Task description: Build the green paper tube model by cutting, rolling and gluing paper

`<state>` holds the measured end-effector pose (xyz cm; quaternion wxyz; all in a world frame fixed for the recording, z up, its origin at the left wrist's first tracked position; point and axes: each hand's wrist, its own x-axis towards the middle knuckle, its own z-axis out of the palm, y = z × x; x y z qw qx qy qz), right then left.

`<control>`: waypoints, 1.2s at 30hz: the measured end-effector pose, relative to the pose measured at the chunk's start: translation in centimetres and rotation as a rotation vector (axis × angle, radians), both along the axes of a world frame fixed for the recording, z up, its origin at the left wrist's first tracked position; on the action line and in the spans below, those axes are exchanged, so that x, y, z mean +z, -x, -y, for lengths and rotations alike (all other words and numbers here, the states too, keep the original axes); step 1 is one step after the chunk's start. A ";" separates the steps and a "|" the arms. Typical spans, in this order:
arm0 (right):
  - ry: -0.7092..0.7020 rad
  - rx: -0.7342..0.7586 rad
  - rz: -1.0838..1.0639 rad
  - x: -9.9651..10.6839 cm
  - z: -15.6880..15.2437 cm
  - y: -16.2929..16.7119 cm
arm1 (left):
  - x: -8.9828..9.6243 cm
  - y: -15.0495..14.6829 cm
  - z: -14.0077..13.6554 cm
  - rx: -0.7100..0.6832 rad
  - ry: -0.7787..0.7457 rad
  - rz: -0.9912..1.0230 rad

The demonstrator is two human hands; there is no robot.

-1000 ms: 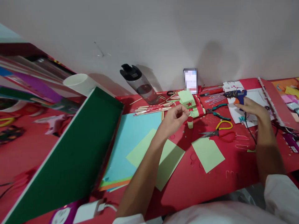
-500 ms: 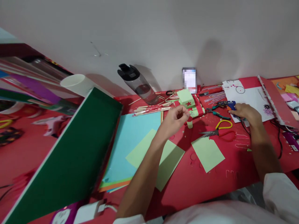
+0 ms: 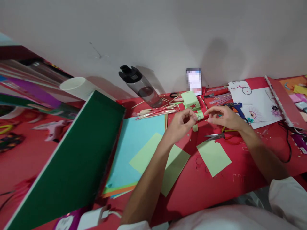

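My left hand (image 3: pixel 183 125) is above the table with thumb and fingertips in a pinch. Whatever it holds is too small or hidden to make out. Facing it from the right, my right hand (image 3: pixel 224 117) has its thumb and fingers apart, with their tips close to the left hand. Just behind both hands stands a pale green paper box (image 3: pixel 189 99) with a red star on it, partly covered by them. Below the right hand lie scissors (image 3: pixel 218 136) with yellow and red handles. A blue glue gun (image 3: pixel 237 107) rests behind that hand, untouched.
Pale green sheets (image 3: pixel 214 158) and a blue sheet (image 3: pixel 144 129) lie on the red table. A water bottle (image 3: pixel 144 88), thin sticks (image 3: pixel 155 112) and a phone (image 3: pixel 194 82) are at the back. A green board (image 3: pixel 72 153) slants up at left. Patterned white paper (image 3: pixel 259 108) lies right.
My right hand has let go of the glue gun and moved left, close to my left hand. The left hand keeps its pinch in nearly the same place.
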<state>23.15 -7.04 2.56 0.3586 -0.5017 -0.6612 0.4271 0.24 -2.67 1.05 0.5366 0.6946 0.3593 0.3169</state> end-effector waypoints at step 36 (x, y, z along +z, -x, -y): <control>-0.017 -0.023 -0.050 -1.8 -0.1 1.6 | 0.2 0.0 -0.1 -0.028 -0.028 -0.009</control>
